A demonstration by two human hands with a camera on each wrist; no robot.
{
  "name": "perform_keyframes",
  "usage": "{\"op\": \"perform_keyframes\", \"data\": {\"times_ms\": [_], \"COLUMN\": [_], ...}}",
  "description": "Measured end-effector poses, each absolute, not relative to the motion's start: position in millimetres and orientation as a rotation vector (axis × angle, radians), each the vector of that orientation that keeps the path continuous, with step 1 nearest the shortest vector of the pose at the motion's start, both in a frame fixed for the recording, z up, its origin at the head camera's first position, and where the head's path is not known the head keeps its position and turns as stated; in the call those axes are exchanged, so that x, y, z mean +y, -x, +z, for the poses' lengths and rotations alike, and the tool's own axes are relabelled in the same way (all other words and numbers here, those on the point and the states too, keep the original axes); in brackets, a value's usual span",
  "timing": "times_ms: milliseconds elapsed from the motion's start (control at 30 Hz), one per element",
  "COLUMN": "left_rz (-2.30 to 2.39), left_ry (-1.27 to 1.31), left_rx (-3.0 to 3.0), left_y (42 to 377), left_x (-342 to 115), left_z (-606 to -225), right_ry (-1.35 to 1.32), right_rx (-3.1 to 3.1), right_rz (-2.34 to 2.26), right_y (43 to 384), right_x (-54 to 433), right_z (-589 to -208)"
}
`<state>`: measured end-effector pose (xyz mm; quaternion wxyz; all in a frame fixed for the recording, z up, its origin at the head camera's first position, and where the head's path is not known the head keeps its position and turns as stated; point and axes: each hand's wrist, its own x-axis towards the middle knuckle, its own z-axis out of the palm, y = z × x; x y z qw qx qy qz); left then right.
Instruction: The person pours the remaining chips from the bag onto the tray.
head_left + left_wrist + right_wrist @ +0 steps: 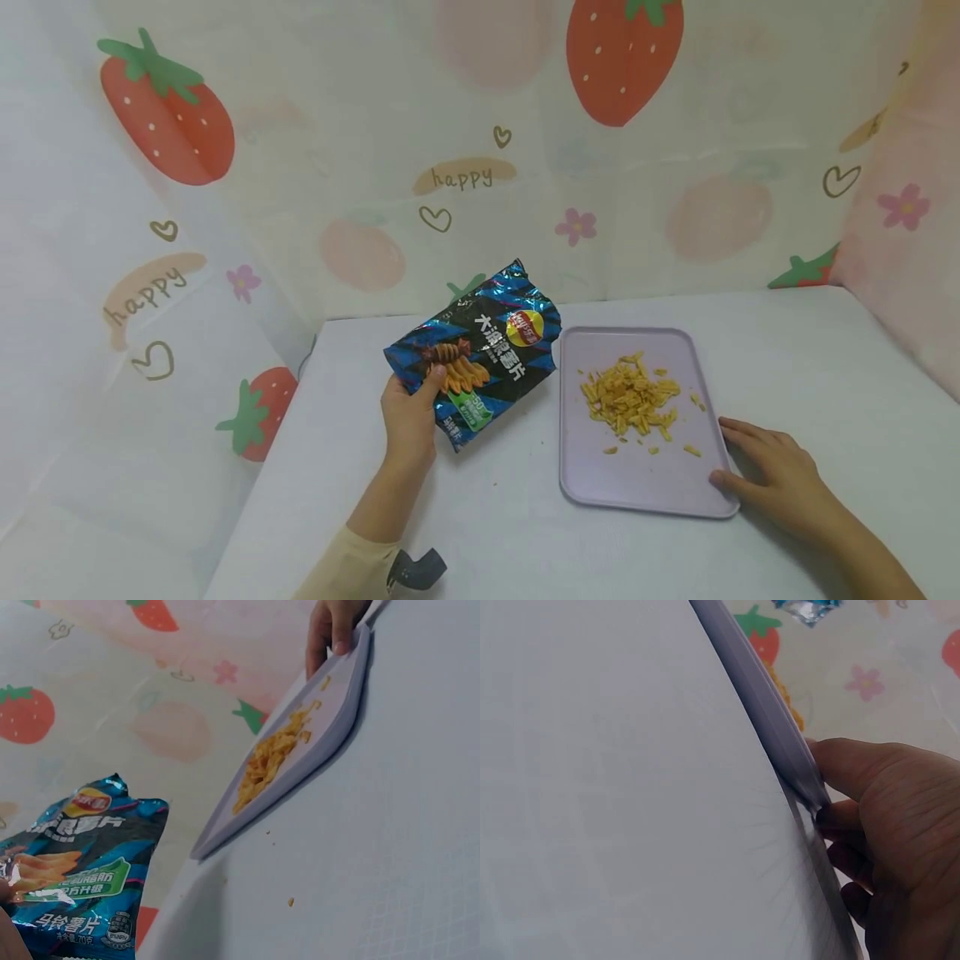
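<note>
My left hand [411, 417] holds a blue and black bag of potato chips [501, 367] above the table, thumb across its front. The bag is tilted, its crumpled top edge toward the upper right. To its right a pale purple tray [630, 487] lies on the table, bearing a heap of broken yellow chips [630, 396]. With my right hand [780, 479] I pinch the tray's right rim. In the right wrist view the thumb [851, 765] is on the rim and a finger [840, 816] is under it.
A white-covered table [495, 533] carries the tray, with a few small crumbs [291, 902] beside it. Behind and at the sides hangs a cloth backdrop [300, 167] printed with strawberries, hearts and flowers. A dark grey band [420, 569] shows at my left sleeve.
</note>
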<state>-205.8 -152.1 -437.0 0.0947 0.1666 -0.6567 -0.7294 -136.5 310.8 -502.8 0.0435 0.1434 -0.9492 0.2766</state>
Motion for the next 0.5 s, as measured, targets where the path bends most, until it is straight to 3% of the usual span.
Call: {"op": "perform_keyframes", "data": {"times_ms": [500], "left_rz": [-2.197], "left_ry": [-0.507], "left_rx": [-1.909], "left_y": [207], "left_x": [-142], "left_z": [-459], "right_ry": [-0.440], "right_rx": [-2.909], "right_rz": [0.820], "right_y": [139], "right_x": [310], "right_z": [-504]}}
